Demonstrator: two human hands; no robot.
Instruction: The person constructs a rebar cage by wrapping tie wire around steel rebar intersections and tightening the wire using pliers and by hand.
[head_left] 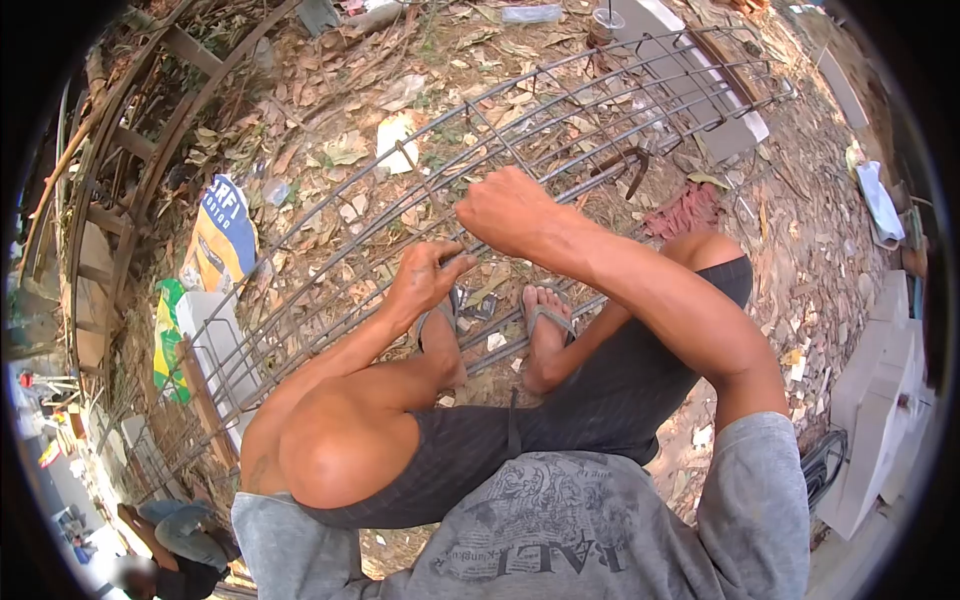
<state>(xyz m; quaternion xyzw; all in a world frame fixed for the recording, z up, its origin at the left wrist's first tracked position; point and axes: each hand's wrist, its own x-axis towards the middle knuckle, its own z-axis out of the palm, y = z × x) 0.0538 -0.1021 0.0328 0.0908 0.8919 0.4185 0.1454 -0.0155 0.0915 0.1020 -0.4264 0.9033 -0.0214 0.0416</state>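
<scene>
A long rebar cage [330, 205] of thin steel bars and bent stirrups runs diagonally in front of my knees. My right hand [505, 208] is closed in a fist over its middle; whatever is inside the fist is hidden. Lower and to the left, my left hand [428, 280] has its thumb and fingers drawn together beside the bars. I cannot make out what they pinch. Right of my right hand, a dark rusty tool with curved arms [632, 168] rests on the cage.
Pale blocks [212, 345] [742, 130] lie under both cage ends. A printed sack [220, 235] lies left, a reddish cloth [685, 208] right. Curved wooden framing [105, 215] stands far left. Light slabs [880, 420] lie far right. Another person [180, 545] is at lower left.
</scene>
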